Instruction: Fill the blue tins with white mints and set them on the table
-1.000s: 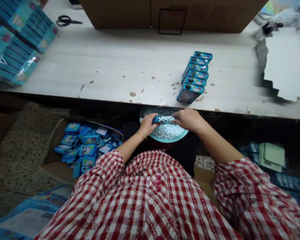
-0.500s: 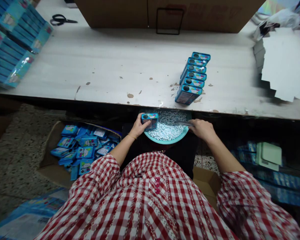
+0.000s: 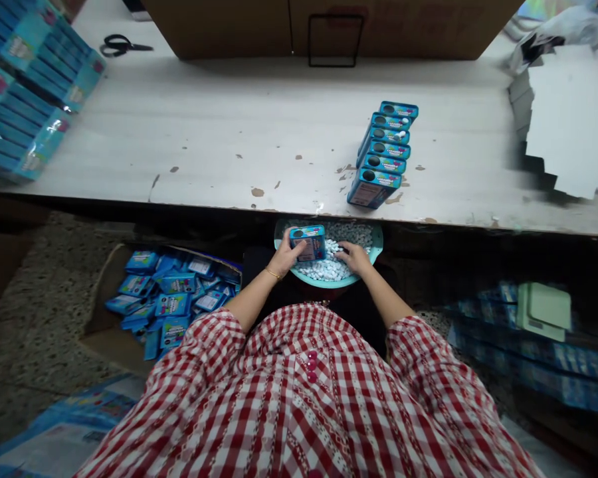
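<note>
fingers [image 3: 299,249] of left hand [image 3: 282,257] clasping blue tin [image 3: 317,246], right hand [image 3: 357,257] half curled at white pellets [image 3: 327,271], grip unclear

The left forearm [image 3: 252,299] and right forearm [image 3: 389,293], both bare, angle forward and converge. The left hand [image 3: 284,257] is clasped, its thumb [image 3: 298,249] pointing inward. The right hand [image 3: 357,259], fingers [image 3: 346,246] bent, faces it; the 2 hands are apart.

On my remote feed I'm seeing a long white bench [image 3: 204,119], its worn paint showing brown chipped patches [image 3: 258,192]. Speckled floor [image 3: 50,285] is spreading at the left, soft light is falling across the bench, and shadow is lying underneath.
</note>
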{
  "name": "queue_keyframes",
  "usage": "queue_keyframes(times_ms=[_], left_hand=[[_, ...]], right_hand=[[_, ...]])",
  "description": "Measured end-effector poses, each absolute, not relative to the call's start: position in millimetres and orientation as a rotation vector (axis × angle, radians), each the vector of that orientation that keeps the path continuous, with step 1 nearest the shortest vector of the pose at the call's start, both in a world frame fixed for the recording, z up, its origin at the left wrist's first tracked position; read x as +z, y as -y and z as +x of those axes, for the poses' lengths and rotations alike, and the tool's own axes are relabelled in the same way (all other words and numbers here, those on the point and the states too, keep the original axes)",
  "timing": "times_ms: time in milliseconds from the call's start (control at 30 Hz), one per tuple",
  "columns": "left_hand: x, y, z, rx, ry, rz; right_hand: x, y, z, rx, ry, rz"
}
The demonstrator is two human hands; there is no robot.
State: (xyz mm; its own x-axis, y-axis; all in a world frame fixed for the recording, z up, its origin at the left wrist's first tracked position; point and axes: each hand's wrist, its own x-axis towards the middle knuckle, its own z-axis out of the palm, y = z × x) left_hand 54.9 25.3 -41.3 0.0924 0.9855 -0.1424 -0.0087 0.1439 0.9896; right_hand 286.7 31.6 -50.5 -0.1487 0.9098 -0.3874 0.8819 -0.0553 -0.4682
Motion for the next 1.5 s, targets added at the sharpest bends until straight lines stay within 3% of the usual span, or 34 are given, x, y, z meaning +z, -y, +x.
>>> queue_keyframes(times_ms=[200, 433, 633, 833, 1000, 1200, 1367, 1500], left_hand=[[-15.9, -23.5, 14.7, 1.066, -1.431, 1.454], [-8.6, -30.0, 45.4, 0.892, -1.435, 1.699], [-5.5, -31.2, 63.4, 0.794, -1.394, 1.867], [-4.7, -31.1, 61.2, 0.803, -1.403, 1.856], [-9.1, -32.2, 44.7, 0.890, -1.375, 1.689], [-22.6, -39.4, 25.8, 0.925, -1.330, 1.529], [-28.9, -50.0, 25.1, 0.876, -1.304, 1.434], [-36.9, -52.8, 34.5, 0.837, -1.252, 1.364]], right_hand=[[-24.0, -32.2, 319.2, 1.090, 1.994, -1.726], [73.0, -43.7, 313.9, 0.982, 2.297, -1.628], [132.0, -51.4, 266.4, 0.575, 2.786, -1.928], [155.3, -47.5, 241.2, 0.312, 2.968, -1.894], [136.5, -37.4, 293.4, 0.298, 2.814, -2.069], [58.2, -7.0, 350.6, 0.149, 2.471, -2.425], [6.3, -9.8, 333.6, -0.011, 2.276, -2.486], [-18.8, -21.4, 301.9, 0.183, 2.471, -2.305]])
